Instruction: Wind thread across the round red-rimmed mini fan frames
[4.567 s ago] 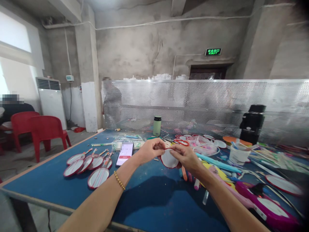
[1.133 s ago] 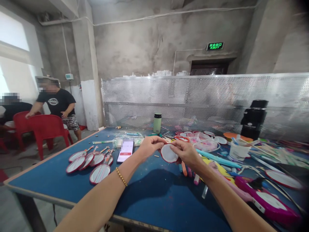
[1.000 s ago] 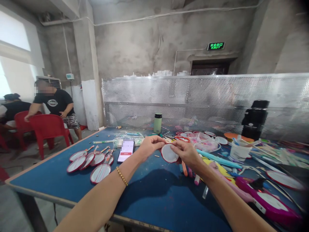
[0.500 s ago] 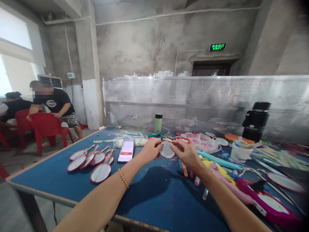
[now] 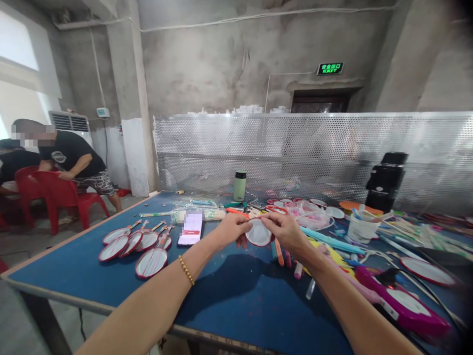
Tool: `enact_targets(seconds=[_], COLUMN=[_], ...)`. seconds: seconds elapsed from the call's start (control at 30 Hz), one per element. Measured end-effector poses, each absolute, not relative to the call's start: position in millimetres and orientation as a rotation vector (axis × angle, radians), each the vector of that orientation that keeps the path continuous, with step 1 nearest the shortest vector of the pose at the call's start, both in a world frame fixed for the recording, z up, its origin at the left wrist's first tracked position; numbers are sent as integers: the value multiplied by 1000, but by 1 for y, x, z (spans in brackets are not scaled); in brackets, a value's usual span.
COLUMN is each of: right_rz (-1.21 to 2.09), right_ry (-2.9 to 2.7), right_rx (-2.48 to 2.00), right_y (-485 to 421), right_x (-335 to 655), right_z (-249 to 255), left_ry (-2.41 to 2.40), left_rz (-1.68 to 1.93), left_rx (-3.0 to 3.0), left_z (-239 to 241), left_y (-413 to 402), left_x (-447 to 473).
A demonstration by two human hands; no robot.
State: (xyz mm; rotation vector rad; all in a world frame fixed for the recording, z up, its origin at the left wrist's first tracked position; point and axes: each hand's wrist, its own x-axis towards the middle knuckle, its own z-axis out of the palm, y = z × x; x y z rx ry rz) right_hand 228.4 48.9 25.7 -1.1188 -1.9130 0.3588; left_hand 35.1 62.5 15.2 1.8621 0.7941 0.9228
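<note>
A small round white disc with a red rim is held up over the table between my two hands. My left hand pinches its left edge with thumb and fingers, a gold bead bracelet on the wrist. At its upper right edge, my right hand grips it the same way. Several round red-rimmed fans with short handles lie in a loose group to the left. Between them and my left hand rests a phone with its screen lit. Orange-handled scissors lie just behind my right hand.
A green bottle stands behind my hands, before a perforated metal panel. Markers, a white cup and a magenta device crowd the right side. A person in a black shirt leans over red chairs at left.
The view has shifted slightly, so the table things sit a little further left. Both hands keep hold of the disc. The person at left has bent further forward.
</note>
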Motion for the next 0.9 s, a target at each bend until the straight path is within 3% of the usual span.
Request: enact_targets(seconds=[0.5, 0.9], right_rz=[245, -10], right_ry=[-2023, -1650], right_rx=[-1081, -1366], right_y=[44, 60], right_x=[227, 280], right_z=[30, 41], left_ry=[897, 1183], left_rz=[906, 796], left_rx=[1915, 1729], left_z=[14, -2], left_y=[62, 77], left_x=[35, 37])
